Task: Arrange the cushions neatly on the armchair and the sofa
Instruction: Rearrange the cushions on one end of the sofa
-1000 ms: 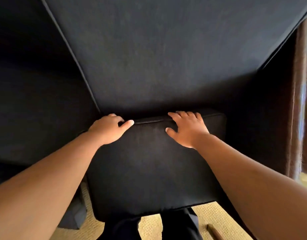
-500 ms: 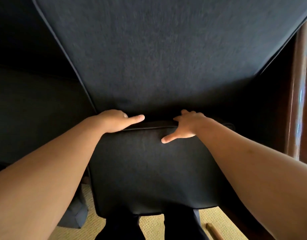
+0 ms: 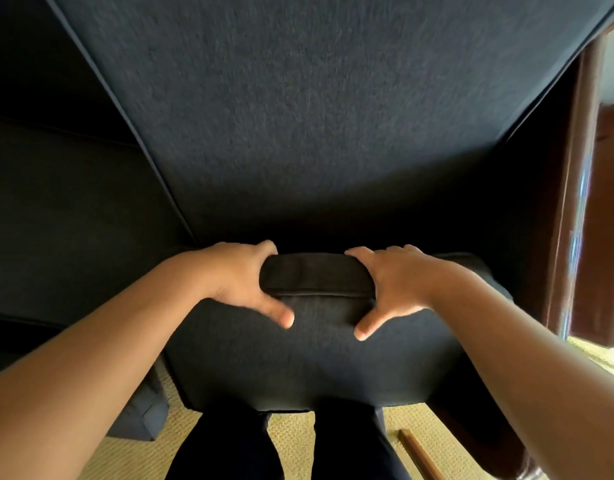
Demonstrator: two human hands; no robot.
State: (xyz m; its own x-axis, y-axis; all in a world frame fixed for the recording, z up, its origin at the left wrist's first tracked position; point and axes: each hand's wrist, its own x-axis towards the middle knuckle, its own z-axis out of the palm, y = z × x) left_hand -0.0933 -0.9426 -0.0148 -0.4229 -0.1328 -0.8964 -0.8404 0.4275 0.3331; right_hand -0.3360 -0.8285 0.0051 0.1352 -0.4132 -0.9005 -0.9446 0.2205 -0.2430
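Observation:
A dark blue seat cushion (image 3: pixel 316 362) lies on the armchair in front of me. Its far edge is raised, so the piped side band shows between my hands. My left hand (image 3: pixel 243 282) grips that far edge on the left, fingers over the back and thumb on top. My right hand (image 3: pixel 392 289) grips the same edge on the right in the same way. A large dark blue back cushion (image 3: pixel 316 109) leans behind it and fills the upper view. The space behind the seat cushion is in shadow.
The sofa (image 3: pixel 56 209) stretches away at the left, dark blue. A brown curtain (image 3: pixel 575 188) hangs at the right beside a bright window. My dark trouser legs (image 3: pixel 281 445) stand on beige carpet (image 3: pixel 298 431). A wooden chair leg (image 3: pixel 416 452) shows at the lower right.
Both hands have shifted from lying flat along the seat cushion's back edge to gripping it, and that edge has lifted and come toward me.

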